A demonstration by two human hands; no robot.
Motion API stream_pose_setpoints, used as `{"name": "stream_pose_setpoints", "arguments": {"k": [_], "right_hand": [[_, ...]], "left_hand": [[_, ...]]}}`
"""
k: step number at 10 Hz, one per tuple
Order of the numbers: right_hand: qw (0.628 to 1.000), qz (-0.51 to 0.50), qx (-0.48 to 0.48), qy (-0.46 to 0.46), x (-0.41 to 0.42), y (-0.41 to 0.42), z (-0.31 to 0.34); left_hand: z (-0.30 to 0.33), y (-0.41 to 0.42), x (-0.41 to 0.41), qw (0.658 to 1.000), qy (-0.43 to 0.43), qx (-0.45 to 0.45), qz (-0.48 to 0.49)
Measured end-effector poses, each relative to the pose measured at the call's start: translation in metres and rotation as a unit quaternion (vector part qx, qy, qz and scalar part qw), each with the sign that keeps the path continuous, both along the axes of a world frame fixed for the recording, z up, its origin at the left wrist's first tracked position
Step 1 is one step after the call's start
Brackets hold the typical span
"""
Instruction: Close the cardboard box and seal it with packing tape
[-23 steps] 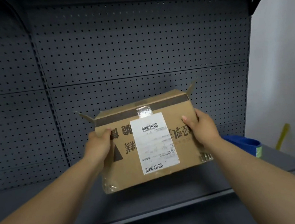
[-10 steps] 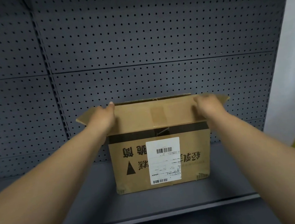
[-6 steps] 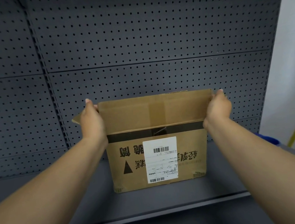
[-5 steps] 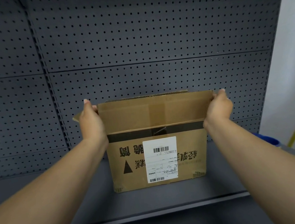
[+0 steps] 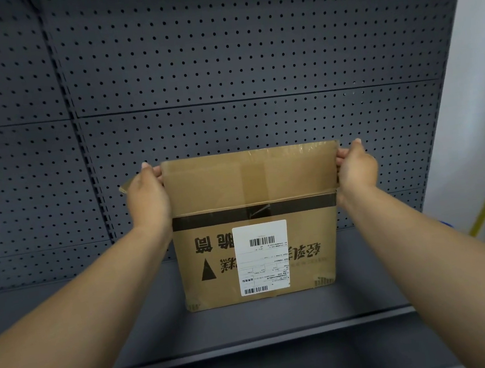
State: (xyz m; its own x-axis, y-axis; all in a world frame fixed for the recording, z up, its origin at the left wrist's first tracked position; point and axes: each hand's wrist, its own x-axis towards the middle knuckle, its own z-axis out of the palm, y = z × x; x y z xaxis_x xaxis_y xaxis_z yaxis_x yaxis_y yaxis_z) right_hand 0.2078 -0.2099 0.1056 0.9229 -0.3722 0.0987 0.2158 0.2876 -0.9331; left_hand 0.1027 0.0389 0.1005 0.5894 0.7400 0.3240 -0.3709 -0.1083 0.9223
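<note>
Both hands, left hand (image 5: 146, 199) and right hand (image 5: 356, 169), are pinching the brown cardboard box's (image 5: 257, 254) near flap (image 5: 249, 178) upright; folding it down should come next.

Dim, even indoor light, soft shadows, wide-angle bowing at edges (forearms stretched), slightly soft detail

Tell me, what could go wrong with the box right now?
The near flap stands upright, held only at its edges by the left hand and right hand; it could spring back open. The left side flap sticks outward behind the left hand and may get left outside. No tape roll is clearly visible, so sealing may stall.
</note>
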Motion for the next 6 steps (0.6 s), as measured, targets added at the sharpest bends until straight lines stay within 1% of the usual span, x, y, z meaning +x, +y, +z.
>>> {"name": "stream_pose_setpoints", "arguments": {"k": [1, 3, 4, 5, 6], "right_hand": [[1.0, 0.005, -0.017, 0.005, -0.005, -0.001, 0.002], [0.999, 0.025, -0.035, -0.02, -0.012, -0.009, 0.001], [0.999, 0.009, -0.039, -0.024, -0.024, -0.015, 0.011], [0.992, -0.015, -0.087, -0.087, -0.048, -0.023, 0.027], [0.966, 0.033, -0.123, -0.226, -0.096, -0.045, 0.067]], "left_hand": [[-0.001, 0.002, -0.001, 1.0, 0.015, -0.003, -0.001], [0.0, 0.002, -0.006, 1.0, 0.016, -0.004, -0.026], [-0.003, 0.001, -0.013, 0.998, 0.026, 0.01, -0.051], [-0.003, -0.002, -0.02, 0.998, 0.023, 0.008, -0.064], [-0.002, -0.008, -0.032, 0.998, 0.018, 0.026, -0.054]]}}
